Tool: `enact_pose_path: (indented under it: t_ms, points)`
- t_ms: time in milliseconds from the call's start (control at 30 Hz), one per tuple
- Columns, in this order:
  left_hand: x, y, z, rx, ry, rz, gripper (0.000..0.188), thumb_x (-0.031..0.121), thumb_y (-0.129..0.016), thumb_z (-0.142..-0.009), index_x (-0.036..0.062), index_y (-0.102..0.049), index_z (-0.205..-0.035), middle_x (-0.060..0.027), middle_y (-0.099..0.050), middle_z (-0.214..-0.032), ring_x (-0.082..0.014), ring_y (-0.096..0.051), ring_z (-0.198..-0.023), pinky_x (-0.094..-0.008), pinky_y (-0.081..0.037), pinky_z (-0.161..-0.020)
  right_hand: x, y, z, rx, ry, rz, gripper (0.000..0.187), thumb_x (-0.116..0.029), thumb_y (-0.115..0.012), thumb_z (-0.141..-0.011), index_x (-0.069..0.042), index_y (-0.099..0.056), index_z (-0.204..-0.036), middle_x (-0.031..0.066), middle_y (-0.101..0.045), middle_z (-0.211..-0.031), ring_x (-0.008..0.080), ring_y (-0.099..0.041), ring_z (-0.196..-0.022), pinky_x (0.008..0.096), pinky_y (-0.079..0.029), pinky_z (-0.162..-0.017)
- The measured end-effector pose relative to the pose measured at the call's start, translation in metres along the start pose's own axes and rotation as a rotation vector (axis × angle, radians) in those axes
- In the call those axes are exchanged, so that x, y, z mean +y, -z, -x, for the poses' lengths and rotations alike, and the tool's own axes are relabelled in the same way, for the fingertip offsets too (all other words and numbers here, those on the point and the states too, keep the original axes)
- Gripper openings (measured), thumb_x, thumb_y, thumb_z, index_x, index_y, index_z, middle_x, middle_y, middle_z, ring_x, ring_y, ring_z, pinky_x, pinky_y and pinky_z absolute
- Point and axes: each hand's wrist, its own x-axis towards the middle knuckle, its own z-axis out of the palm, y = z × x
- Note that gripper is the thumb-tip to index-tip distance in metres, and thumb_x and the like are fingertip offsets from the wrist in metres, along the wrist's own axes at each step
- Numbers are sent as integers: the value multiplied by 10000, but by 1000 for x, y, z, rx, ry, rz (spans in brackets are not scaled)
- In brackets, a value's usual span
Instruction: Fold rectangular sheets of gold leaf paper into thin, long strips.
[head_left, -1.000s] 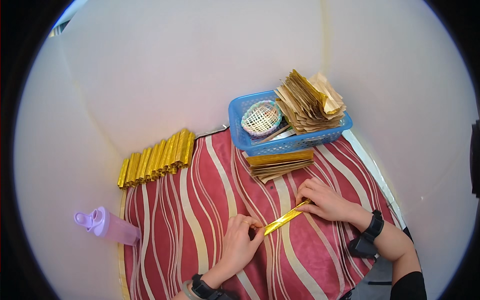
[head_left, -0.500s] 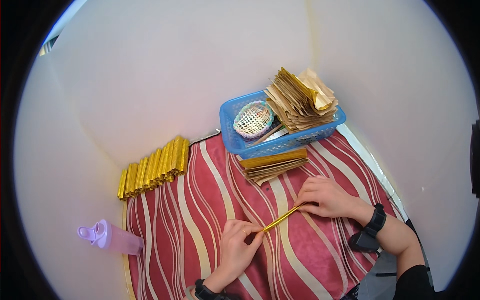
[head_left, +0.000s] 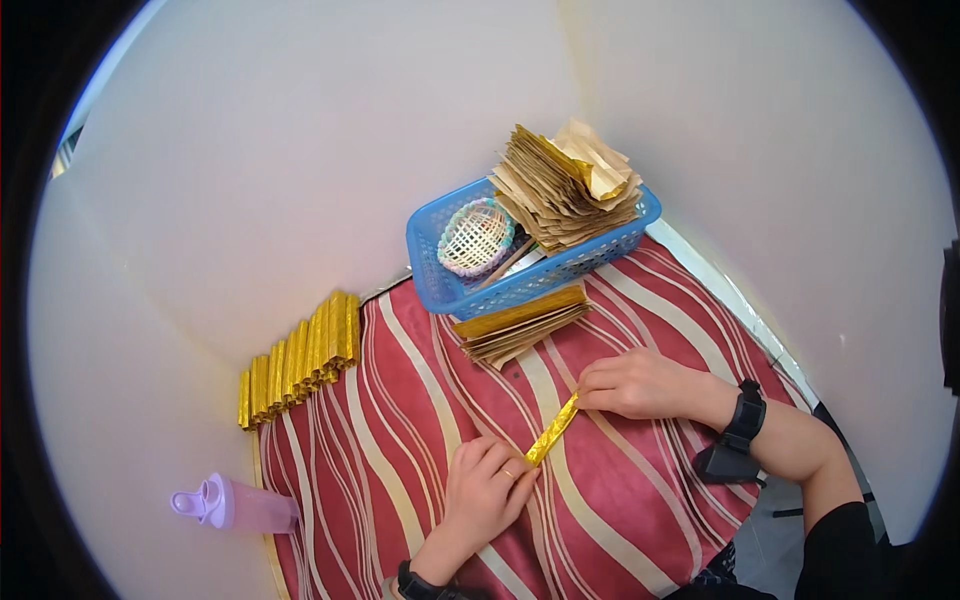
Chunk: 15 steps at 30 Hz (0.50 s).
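Note:
A narrow folded strip of gold foil paper [head_left: 553, 430] is stretched diagonally over the red striped cloth, held by its two ends. My left hand [head_left: 484, 492] pinches the near-left end between thumb and fingers. The far-right end is gripped by my right hand [head_left: 630, 384], whose curled fingers hide the tip. Just beyond the strip lies a small stack of folded gold-and-brown paper sheets [head_left: 525, 325]. Rolled gold paper sticks [head_left: 305, 355] are piled side by side at the cloth's far left edge.
Behind the small stack stands a blue plastic basket [head_left: 425, 262], with a thick bundle of folded papers [head_left: 565, 195] and a little white woven basket [head_left: 477, 238] inside. A lilac drinking bottle [head_left: 240, 505] lies at the left edge. Pale walls [head_left: 330, 130] enclose the table.
The strip has turned between my hands, from a thin rod-like edge to a wider, flatter gold face. My hands still hold both ends. The whole view has shifted slightly.

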Motion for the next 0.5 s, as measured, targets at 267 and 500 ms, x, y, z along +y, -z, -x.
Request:
enact_pose_path:
  t_ms: [267, 500]
  points:
    - [-11, -6, -7, -107, 86, 44, 401, 74, -720, -759, 138, -683, -1153, -44, -596, -962, -258, -516, -991, -381, -407, -849, -3, 1, 0, -8, 48, 77, 151, -119, -618, -750, -74, -668, -885, 16, -601, -852, 164, -620, -855, 292, -532, -611]
    - [-17, -13, -9, -357, 7, -8, 473, 86, -572, -894, 214, -560, -1348, 66, -469, -1457, -371, -309, -1365, -657, -182, -1073, 4, -7, 0, 68, 90, 99, 164, -121, -621, -736, -74, -675, -883, 15, -626, -857, 172, -630, -884, 287, -542, -642]
